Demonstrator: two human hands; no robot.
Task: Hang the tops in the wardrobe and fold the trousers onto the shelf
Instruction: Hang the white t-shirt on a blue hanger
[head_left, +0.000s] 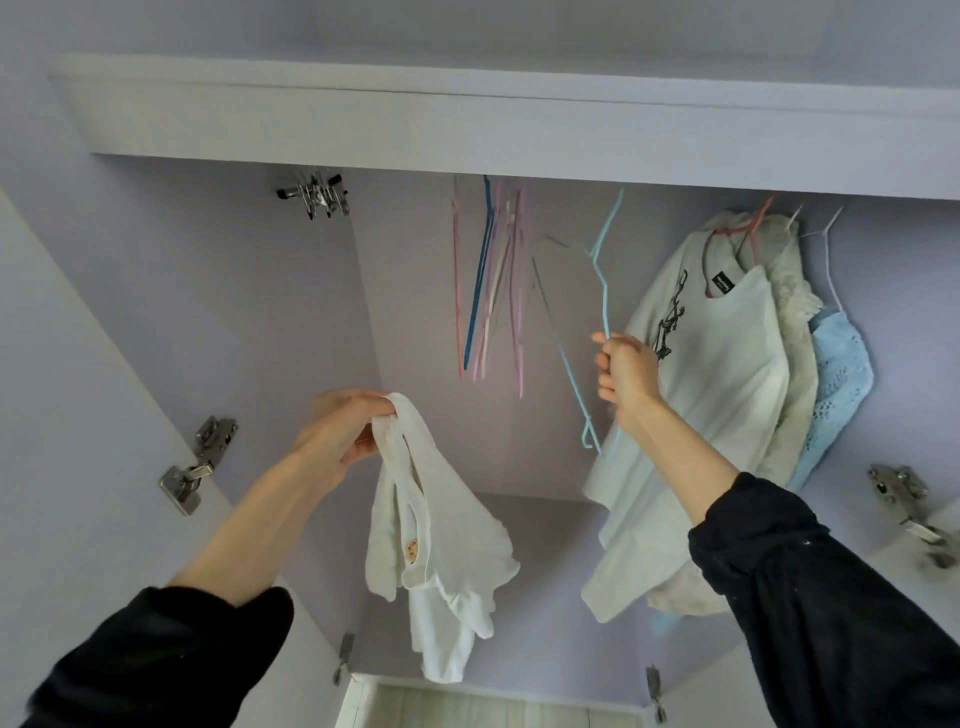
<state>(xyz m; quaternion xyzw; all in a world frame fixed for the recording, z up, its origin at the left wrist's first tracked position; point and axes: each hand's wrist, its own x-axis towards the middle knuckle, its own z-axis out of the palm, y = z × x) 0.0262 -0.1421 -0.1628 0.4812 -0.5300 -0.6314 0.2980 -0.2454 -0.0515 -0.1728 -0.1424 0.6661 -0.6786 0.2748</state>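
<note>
- Inside the wardrobe (218, 291), your right hand (626, 371) grips the light-blue hanger (602, 291).
- Your left hand (345, 428) pinches the white top (441, 540), dangling bunched.
- Likely snag: the hook may catch neighbouring empty hangers (488, 280); one-handed threading could drop the top.

- Wardrobe (218, 291) interior: pale lilac.
- Top (441, 545) at lower centre: white, tan buttons.
- Hanger (602, 291) right of centre: light blue.
- Hangers (488, 280) at upper centre: pink, blue, lilac.
- Shirt (727, 374) at right: white, black graphic.
- Lace top (841, 364) at far right: light blue.
- Sleeves (831, 597): black.
</note>
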